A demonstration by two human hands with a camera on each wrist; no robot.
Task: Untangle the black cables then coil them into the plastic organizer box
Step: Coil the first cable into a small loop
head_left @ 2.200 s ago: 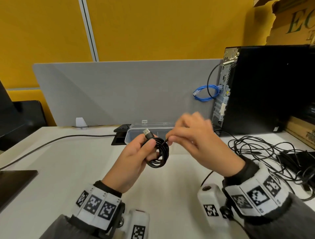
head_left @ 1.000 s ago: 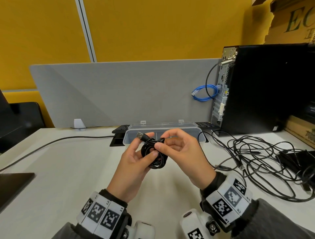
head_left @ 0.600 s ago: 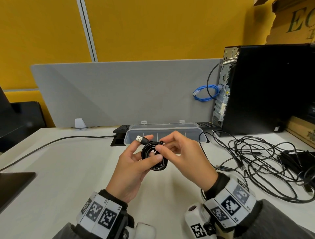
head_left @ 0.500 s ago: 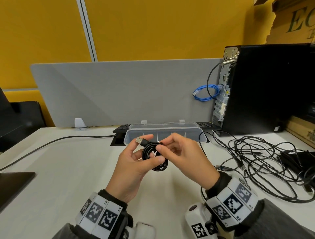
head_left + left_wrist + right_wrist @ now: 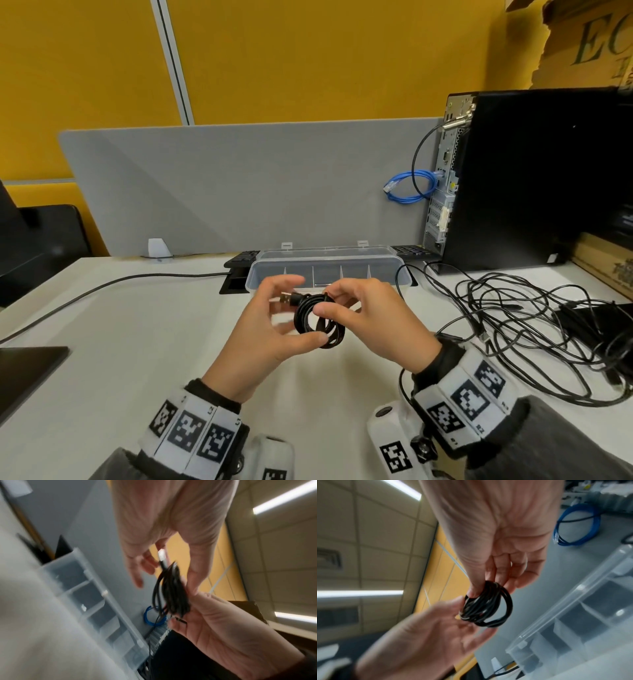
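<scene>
A small coil of black cable (image 5: 300, 318) (image 5: 173, 595) (image 5: 488, 605) hangs in the air just in front of the clear plastic organizer box (image 5: 325, 262) (image 5: 96, 581) (image 5: 573, 601). My right hand (image 5: 325, 301) (image 5: 491, 589) pinches the coil's top between thumb and fingers. My left hand (image 5: 291, 310) (image 5: 164, 585) has its fingers spread off the coil, and only the thumb touches its lower edge. The coil's USB plug (image 5: 285, 299) (image 5: 162, 555) sticks out to the left. More black cables (image 5: 513, 318) lie tangled on the desk to the right.
A black computer tower (image 5: 531, 178) with a blue network cable (image 5: 407, 186) stands at the back right. A grey divider (image 5: 239, 188) runs behind the box. One black cable (image 5: 102, 287) crosses the desk on the left, and a dark flat object (image 5: 27, 363) lies at the left edge.
My left fingers have opened off the coil, leaving only the thumb against it. The right hand's thumb and fingers have closed on the coil's top. The coil has barely shifted.
</scene>
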